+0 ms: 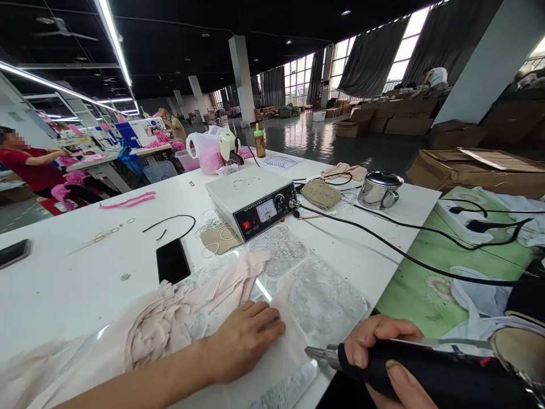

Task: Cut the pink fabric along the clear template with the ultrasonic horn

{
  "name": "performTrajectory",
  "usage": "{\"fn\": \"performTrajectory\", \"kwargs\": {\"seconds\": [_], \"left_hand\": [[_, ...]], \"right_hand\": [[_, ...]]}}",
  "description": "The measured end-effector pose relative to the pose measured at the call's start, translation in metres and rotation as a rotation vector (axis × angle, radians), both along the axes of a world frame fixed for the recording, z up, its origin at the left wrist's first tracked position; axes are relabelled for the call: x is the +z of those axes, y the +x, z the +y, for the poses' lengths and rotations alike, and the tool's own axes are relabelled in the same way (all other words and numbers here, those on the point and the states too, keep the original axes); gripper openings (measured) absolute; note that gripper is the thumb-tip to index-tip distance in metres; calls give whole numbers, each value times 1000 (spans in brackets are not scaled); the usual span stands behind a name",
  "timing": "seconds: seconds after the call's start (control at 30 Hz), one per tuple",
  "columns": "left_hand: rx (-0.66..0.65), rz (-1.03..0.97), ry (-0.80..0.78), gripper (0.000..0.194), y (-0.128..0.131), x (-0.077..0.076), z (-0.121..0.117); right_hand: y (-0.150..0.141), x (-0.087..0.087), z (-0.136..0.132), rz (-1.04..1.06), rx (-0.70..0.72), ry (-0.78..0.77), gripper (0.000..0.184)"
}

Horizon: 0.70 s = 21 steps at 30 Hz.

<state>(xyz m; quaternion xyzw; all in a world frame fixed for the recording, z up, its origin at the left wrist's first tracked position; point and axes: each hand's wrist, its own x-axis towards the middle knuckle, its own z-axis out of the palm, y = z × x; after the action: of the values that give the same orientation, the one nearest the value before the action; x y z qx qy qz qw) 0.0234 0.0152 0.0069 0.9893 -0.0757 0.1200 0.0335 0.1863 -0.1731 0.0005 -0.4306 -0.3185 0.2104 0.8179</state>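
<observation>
My left hand lies flat, fingers stretched out, pressing on a strip of pale pink fabric at the near edge of the white table. The fabric pieces fan out in a layered pile over clear plastic bags. My right hand is wrapped round the black handle of a hand-held tool, whose metal tip points left toward the fabric edge. A black cable runs back to the white control box with a dial and red switch.
A black phone lies left of the box; another phone sits at the far left. A steel mug, beige pieces, a bottle and pink strips are farther back. Cardboard boxes stand right. Seated people work at left.
</observation>
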Motion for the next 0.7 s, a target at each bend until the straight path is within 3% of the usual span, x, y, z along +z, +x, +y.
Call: {"fn": "performTrajectory", "kwargs": {"seconds": [0.3, 0.53, 0.7], "left_hand": [[95, 105, 76, 24, -11, 1, -20], [-69, 120, 22, 20, 3, 7, -15], [-32, 158, -63, 11, 20, 4, -6]], "right_hand": [[16, 4, 3, -58, 81, -2, 6], [19, 3, 0, -51, 133, -13, 7], [18, 1, 5, -21, 74, 55, 12]]}}
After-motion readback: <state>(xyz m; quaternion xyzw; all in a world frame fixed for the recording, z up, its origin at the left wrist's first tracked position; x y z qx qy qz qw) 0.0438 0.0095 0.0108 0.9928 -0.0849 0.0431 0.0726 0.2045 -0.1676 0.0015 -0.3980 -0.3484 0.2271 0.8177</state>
